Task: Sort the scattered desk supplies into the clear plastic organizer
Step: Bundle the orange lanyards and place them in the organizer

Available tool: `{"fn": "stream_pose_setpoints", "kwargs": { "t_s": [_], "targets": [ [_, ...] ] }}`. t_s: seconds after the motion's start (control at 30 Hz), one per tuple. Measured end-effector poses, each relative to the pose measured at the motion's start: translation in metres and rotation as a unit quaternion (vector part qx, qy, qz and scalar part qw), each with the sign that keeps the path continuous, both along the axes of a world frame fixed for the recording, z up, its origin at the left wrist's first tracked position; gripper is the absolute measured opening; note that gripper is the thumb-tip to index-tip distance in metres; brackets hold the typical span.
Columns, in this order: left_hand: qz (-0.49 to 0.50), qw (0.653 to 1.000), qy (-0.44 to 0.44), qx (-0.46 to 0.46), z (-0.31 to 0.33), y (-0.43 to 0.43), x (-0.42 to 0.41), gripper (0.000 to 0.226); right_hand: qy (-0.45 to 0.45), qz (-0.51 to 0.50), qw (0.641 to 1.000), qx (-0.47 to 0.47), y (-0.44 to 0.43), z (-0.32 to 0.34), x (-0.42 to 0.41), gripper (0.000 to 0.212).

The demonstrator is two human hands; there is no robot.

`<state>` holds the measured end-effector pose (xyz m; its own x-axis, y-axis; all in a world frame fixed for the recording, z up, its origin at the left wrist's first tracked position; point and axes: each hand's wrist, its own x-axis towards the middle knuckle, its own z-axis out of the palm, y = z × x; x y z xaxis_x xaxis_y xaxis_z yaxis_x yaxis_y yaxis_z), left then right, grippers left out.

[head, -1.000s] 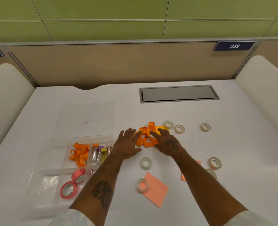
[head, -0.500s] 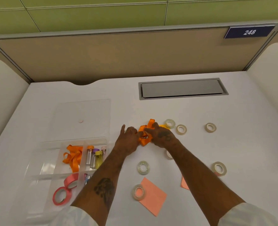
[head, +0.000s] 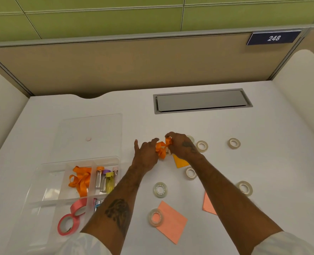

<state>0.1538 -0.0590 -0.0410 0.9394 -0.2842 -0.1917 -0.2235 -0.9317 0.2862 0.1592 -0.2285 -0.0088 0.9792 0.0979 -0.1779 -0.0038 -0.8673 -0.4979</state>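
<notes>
An orange lanyard (head: 161,148) is bunched between my two hands in the middle of the white desk. My left hand (head: 146,155) grips its left side and my right hand (head: 180,145) pinches its top right; a small metal clip hangs below. The clear plastic organizer (head: 47,170) lies at the left. It holds another orange lanyard (head: 80,178), several small capped vials (head: 106,179) and two pink tape rolls (head: 70,218). Several clear tape rolls (head: 160,189) lie loose on the desk. An orange sticky note (head: 180,161) shows under my right wrist.
The organizer's clear lid (head: 90,135) lies flat behind it. Two salmon sticky notes (head: 172,221) lie near the front, one under a tape roll (head: 155,217). A grey cable hatch (head: 202,101) sits at the back. A beige partition closes the desk's far edge.
Both hands went from lying spread on the lanyard to gathering it into a tight bunch and closing on it. An orange sticky note beneath it has come into sight.
</notes>
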Motion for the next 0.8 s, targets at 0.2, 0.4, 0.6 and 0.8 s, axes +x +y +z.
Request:
{"fn": "stream_pose_setpoints", "kwargs": {
  "t_s": [0.2, 0.4, 0.6, 0.8],
  "targets": [
    [0.05, 0.976, 0.007, -0.21, 0.047, 0.001, 0.002, 0.034, 0.014, -0.066, 0.994, 0.09, -0.008, 0.047, 0.0, 0.05],
    [0.116, 0.934, 0.006, -0.337, 0.097, 0.016, -0.008, 0.026, -0.023, -0.07, 0.986, 0.152, -0.012, 0.1, -0.013, 0.026],
    [0.139, 0.901, -0.03, -0.41, 0.13, 0.037, -0.021, 0.026, -0.039, -0.053, 0.965, 0.253, 0.013, 0.136, -0.029, 0.027],
    [0.145, 0.867, -0.04, -0.475, 0.15, 0.075, -0.038, 0.022, 0.004, 0.039, 0.947, 0.319, 0.069, 0.149, -0.044, 0.043]
  ]
}}
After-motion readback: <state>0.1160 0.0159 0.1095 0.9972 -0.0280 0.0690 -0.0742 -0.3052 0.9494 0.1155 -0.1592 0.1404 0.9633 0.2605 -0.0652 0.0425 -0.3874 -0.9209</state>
